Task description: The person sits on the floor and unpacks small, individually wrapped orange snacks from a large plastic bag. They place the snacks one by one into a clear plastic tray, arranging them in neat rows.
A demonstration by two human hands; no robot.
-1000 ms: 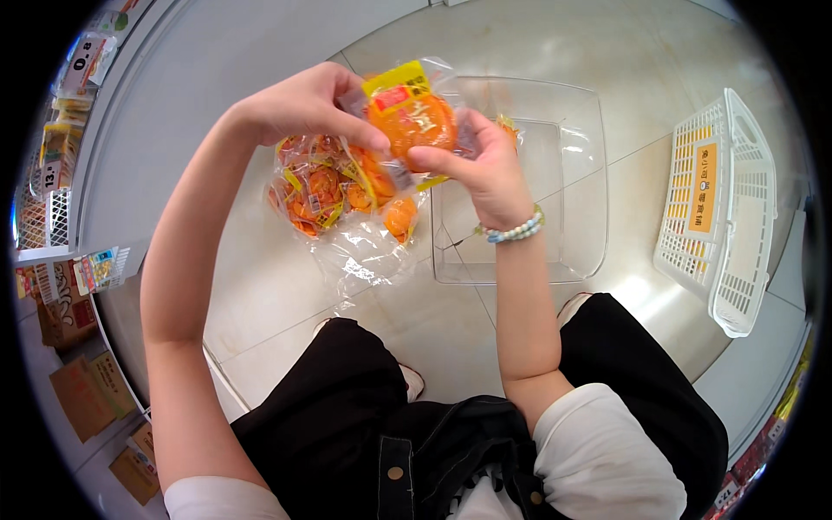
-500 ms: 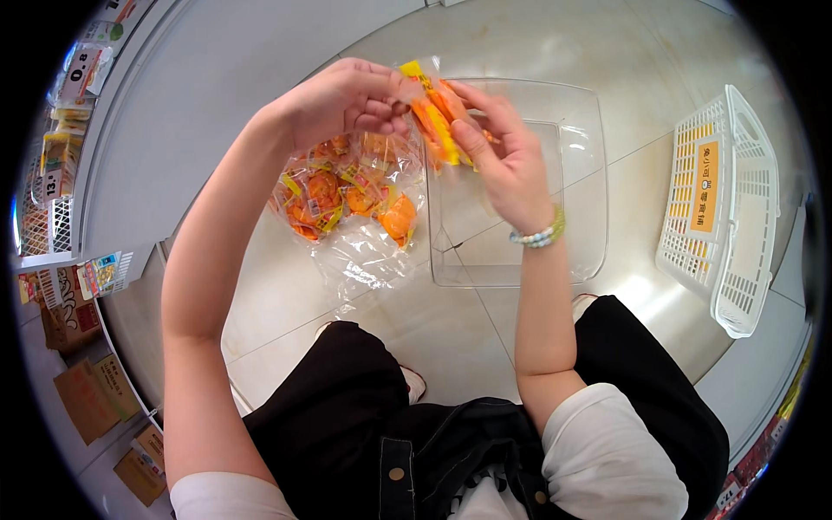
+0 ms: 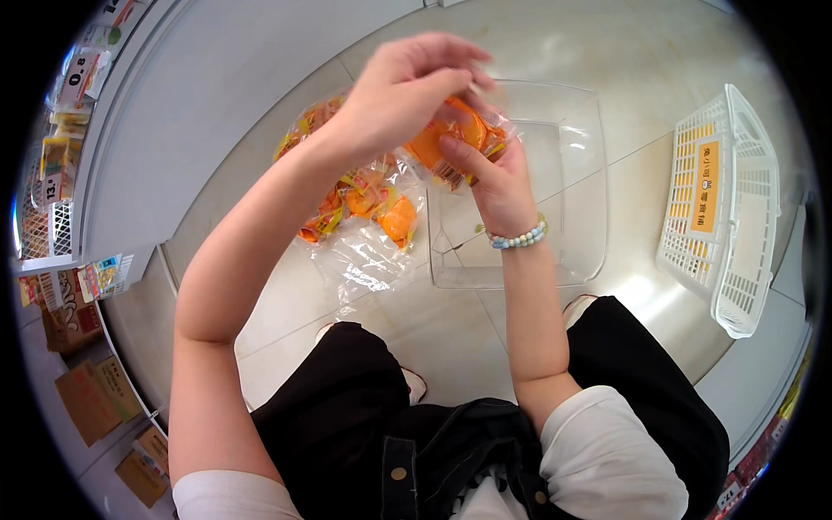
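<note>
Pale floor tiles [image 3: 451,347] fill mid-frame, where my left hand [image 3: 399,91] and right hand [image 3: 494,182] both pinch a small orange clear-wrapped snack packet [image 3: 455,139] above a clear square plastic tray [image 3: 572,208].

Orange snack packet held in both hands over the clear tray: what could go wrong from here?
1. The orange snack packet is pinched only by the fingertips of the left hand and right hand, so it could slip and miss the clear plastic tray.
2. The open clear bag of remaining packets lies loose on the floor beside the tray; a forearm sweep might scatter them.
</note>
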